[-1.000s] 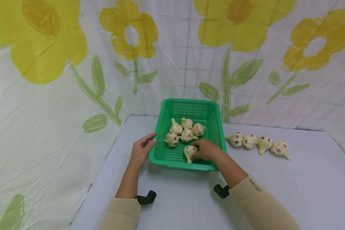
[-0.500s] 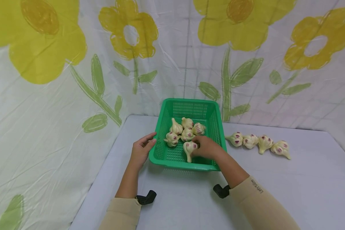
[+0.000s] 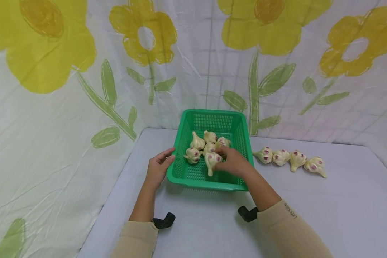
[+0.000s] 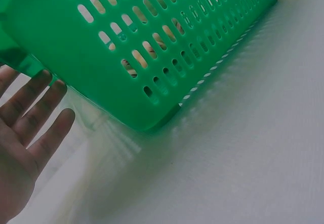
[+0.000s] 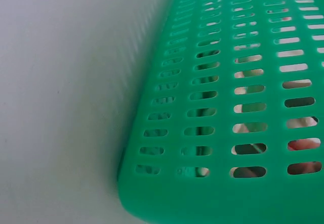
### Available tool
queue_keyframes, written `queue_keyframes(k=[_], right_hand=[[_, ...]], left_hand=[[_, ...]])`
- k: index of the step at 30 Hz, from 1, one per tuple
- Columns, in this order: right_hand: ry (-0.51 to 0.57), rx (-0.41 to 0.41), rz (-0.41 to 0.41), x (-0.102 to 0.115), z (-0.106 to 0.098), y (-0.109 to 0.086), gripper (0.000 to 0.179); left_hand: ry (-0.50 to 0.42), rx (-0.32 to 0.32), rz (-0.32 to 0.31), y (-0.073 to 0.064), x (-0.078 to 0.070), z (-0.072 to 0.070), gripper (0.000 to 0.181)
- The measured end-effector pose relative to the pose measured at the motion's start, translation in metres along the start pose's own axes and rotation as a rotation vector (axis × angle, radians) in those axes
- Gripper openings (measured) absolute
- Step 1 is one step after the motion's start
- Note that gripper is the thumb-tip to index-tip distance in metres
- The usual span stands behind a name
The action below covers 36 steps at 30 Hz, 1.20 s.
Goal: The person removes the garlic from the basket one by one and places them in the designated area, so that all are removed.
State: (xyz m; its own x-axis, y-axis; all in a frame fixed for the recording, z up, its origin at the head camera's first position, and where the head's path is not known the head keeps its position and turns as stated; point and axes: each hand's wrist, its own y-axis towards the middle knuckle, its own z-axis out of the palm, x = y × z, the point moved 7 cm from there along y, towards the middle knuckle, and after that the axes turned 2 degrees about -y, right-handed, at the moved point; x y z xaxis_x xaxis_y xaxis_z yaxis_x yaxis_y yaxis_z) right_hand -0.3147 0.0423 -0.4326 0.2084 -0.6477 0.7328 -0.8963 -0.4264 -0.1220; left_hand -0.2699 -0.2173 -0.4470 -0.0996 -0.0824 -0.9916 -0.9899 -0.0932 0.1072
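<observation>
A green plastic basket with slotted walls holds several garlic bulbs bunched toward its middle. My right hand reaches over the basket's right side and pinches one garlic bulb, its stem pointing toward me. That bulb is raised, in front of the other bulbs. At the basket's left rim my left hand touches the edge. In the left wrist view, the left hand's fingers are extended and spread beside the basket wall. The wall blocks most of the right hand in the right wrist view.
Several more garlic bulbs lie in a row on the white table, right of the basket. A flower-printed curtain hangs behind the table and along its left side.
My right hand has lifted the garlic bulb and carried it a little away from me, closer to the other bulbs. The left hand and the basket have stayed put.
</observation>
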Motion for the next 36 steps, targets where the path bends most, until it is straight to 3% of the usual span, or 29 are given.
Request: queue_keyframes(k=[13, 26, 33, 36], right_hand=[[0.128, -0.076, -0.094, 0.004, -0.008, -0.008, 0.066], [0.38, -0.186, -0.116, 0.002, -0.023, -0.015, 0.062], [0.426, -0.265, -0.125, 0.0, -0.032, -0.022, 0.062], [0.442, -0.285, -0.139, 0.001, -0.035, -0.025, 0.061]], left_hand=[[-0.017, -0.001, -0.011, 0.002, 0.003, 0.0, 0.039], [-0.009, -0.01, -0.013, 0.002, 0.002, 0.0, 0.039], [-0.034, -0.014, -0.012, 0.014, 0.029, -0.004, 0.038], [-0.031, -0.024, 0.002, 0.015, 0.032, -0.004, 0.038]])
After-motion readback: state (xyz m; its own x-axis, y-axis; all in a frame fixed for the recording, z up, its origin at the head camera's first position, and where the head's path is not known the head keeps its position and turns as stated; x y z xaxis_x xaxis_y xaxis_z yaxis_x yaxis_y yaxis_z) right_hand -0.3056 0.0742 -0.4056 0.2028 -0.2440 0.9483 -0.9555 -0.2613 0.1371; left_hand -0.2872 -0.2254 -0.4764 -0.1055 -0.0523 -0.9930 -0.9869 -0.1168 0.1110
